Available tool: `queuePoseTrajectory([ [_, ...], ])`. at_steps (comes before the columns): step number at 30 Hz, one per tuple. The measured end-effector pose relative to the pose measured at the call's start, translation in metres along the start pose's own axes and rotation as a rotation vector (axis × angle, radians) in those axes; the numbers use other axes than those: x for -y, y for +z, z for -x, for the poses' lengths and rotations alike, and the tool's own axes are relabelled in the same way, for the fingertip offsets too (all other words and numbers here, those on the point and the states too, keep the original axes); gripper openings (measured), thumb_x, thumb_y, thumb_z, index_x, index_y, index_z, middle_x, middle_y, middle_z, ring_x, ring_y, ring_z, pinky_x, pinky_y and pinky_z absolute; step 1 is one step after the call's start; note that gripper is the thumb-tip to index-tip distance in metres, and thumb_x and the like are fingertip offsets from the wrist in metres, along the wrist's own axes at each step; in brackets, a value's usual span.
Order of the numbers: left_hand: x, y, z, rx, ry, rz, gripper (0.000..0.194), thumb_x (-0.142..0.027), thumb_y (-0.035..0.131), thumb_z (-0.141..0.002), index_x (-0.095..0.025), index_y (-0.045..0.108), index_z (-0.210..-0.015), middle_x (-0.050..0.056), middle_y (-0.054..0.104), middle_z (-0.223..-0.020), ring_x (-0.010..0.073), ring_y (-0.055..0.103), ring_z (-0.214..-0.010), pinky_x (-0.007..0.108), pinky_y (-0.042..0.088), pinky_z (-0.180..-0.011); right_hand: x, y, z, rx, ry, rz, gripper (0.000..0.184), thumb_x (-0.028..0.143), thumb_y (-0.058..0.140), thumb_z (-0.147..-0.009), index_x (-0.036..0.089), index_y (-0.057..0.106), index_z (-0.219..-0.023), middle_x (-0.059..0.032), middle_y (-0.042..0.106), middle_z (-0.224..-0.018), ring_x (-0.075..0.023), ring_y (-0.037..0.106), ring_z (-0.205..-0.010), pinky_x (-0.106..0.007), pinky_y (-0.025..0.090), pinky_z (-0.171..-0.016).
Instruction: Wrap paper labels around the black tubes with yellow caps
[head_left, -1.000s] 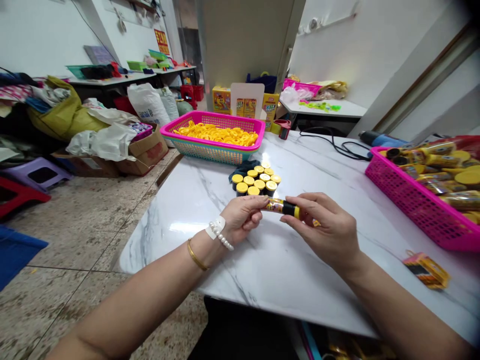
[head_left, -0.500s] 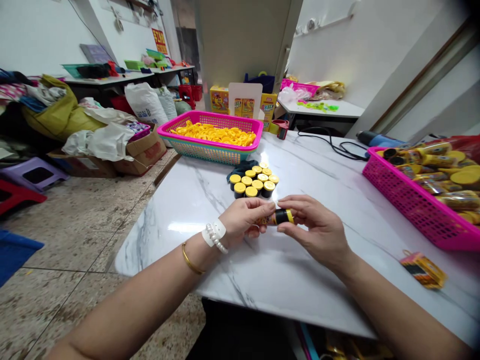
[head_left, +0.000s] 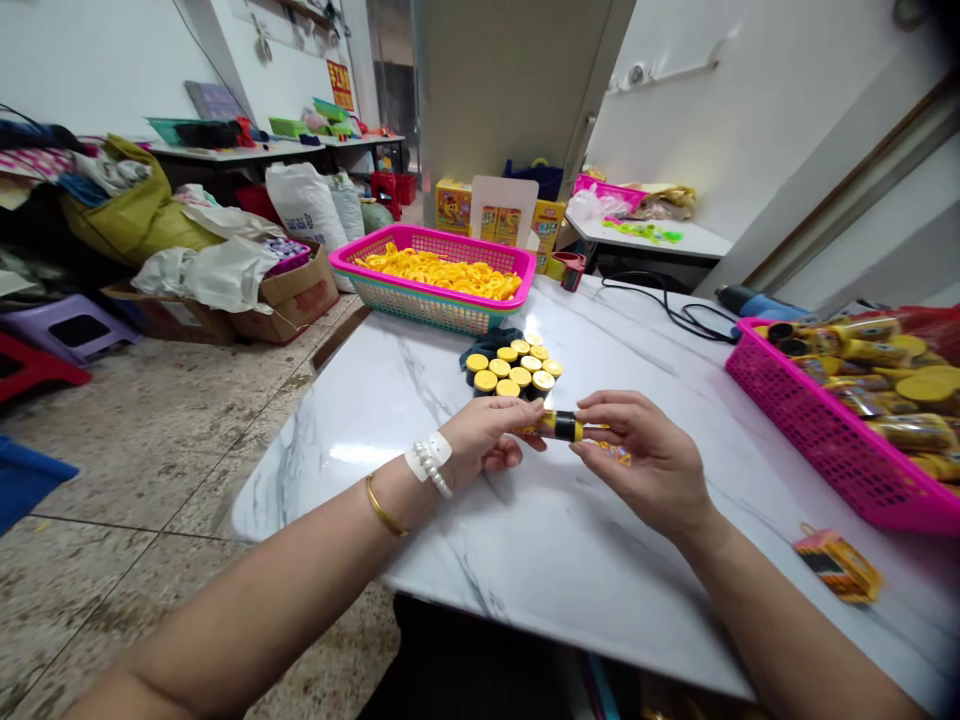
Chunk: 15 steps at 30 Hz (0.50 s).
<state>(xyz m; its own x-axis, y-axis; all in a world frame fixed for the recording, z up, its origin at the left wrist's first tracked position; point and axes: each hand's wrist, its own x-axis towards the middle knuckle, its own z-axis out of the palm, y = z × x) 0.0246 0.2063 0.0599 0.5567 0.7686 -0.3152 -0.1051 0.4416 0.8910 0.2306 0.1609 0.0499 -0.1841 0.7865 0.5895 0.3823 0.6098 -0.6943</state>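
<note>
My left hand [head_left: 491,435] pinches the printed end of a small tube [head_left: 561,425] with a black band and a yellow cap. At the capped end are the fingertips of my right hand [head_left: 649,455], curved around the yellow cap. A small colourful printed piece [head_left: 616,453] shows under the right fingers; whether it is held there or lies on the table I cannot tell. Just beyond my hands, several black tubs with yellow lids [head_left: 519,376] stand upright in a tight group. A dark cloth [head_left: 491,343] lies behind them.
A pink basket [head_left: 345,258] with yellow plastic pieces stands at the back of the marble-patterned table [head_left: 315,480]. On the right is a pink basket [head_left: 817,445] of yellow-wrapped tubes, with a small printed packet [head_left: 838,565] nearer me. A black cable [head_left: 679,315] lies behind.
The tube has shifted a little between my hands, and more of its black band and cap shows clear of the right fingers. More of the colourful piece is visible. The camera view has shifted slightly.
</note>
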Motion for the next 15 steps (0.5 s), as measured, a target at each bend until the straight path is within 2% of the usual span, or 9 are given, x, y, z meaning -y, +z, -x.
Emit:
queuePoseTrajectory([
  [4,0.000,-0.004,-0.003,0.018,0.026,0.048,0.040,-0.043,0.084,-0.067,-0.013,0.064,-0.084,0.005,0.068,-0.073,0.0041,0.049,-0.047,0.018,0.024,-0.044,0.000,-0.005,-0.001,0.021,-0.074,0.128,0.033,0.009,0.071,-0.082,0.025,0.067,-0.111,-0.0055,0.067,-0.108,-0.0204,0.068,-0.098,-0.038,0.065,-0.085],
  [9,0.004,0.003,-0.005,0.048,0.109,0.035,0.039,-0.036,0.086,-0.063,-0.011,0.067,-0.087,0.002,0.064,-0.067,0.0062,0.052,-0.051,0.020,0.033,-0.048,0.002,0.004,0.002,0.012,-0.113,0.173,0.033,0.009,0.072,-0.081,0.025,0.068,-0.110,-0.0047,0.071,-0.103,-0.0207,0.070,-0.095,-0.038,0.064,-0.082],
  [13,0.003,0.008,-0.001,0.095,0.113,0.044,0.045,-0.045,0.084,-0.066,-0.013,0.065,-0.090,0.002,0.063,-0.071,0.0098,0.058,-0.054,0.022,0.039,-0.049,0.001,0.010,0.002,0.013,-0.079,0.119,0.035,0.009,0.070,-0.083,0.024,0.067,-0.114,-0.0055,0.070,-0.106,-0.0192,0.070,-0.090,-0.037,0.065,-0.079],
  [15,0.000,0.007,0.000,0.058,0.097,0.049,0.047,-0.054,0.079,-0.070,-0.014,0.063,-0.090,0.004,0.065,-0.079,0.0103,0.060,-0.055,0.022,0.040,-0.048,0.000,0.008,0.000,-0.001,-0.097,0.155,0.034,0.010,0.070,-0.082,0.025,0.067,-0.113,-0.0059,0.069,-0.106,-0.0197,0.070,-0.090,-0.038,0.064,-0.078],
])
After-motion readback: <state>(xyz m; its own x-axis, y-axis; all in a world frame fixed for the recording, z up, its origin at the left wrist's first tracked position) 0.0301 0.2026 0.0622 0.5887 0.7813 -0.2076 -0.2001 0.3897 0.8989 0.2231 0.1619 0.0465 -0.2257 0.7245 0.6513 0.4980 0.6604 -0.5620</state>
